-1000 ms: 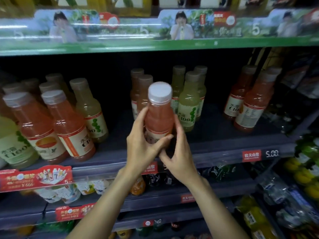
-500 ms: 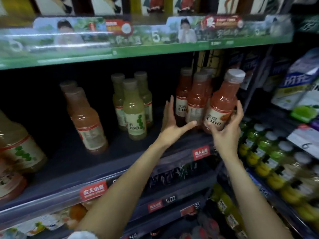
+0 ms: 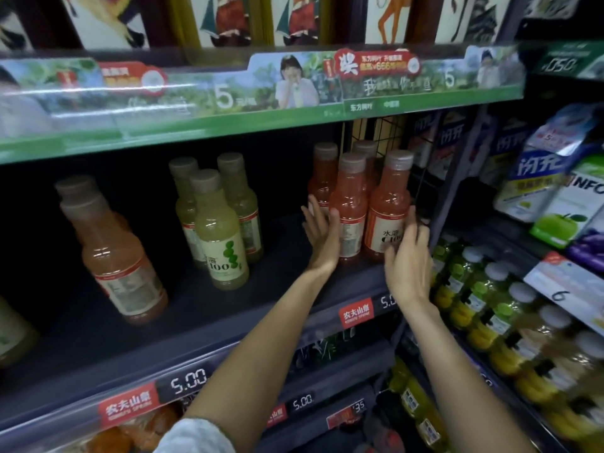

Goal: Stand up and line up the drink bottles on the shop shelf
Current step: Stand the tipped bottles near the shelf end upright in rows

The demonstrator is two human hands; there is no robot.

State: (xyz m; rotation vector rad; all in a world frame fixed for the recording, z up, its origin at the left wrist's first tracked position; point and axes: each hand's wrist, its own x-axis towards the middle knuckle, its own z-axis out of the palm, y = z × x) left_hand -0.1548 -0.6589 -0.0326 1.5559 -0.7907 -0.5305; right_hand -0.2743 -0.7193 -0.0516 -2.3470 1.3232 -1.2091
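Observation:
Several pink-orange drink bottles stand upright at the right end of the dark shelf (image 3: 268, 315). The front right pink bottle (image 3: 387, 204) stands beside another pink bottle (image 3: 349, 204). My left hand (image 3: 322, 233), fingers straight, rests against the left side of that pair. My right hand (image 3: 408, 259) is spread in front of the front right bottle's label, fingers relaxed, touching or just off it. Three yellow-green bottles (image 3: 222, 230) stand together mid-shelf. Two more pink bottles (image 3: 114, 256) stand further left.
A wire grid divider (image 3: 389, 135) closes the shelf's right end. Right of it are cartons (image 3: 555, 191) and rows of yellow-green bottles (image 3: 490, 299). A green promo strip (image 3: 261, 93) fronts the shelf above. Price rails and more drinks sit below.
The pink bottle that my right hand carried tilted now stands upright at the shelf's right end. My right hand has let go; my left hand moved against the neighbouring bottle.

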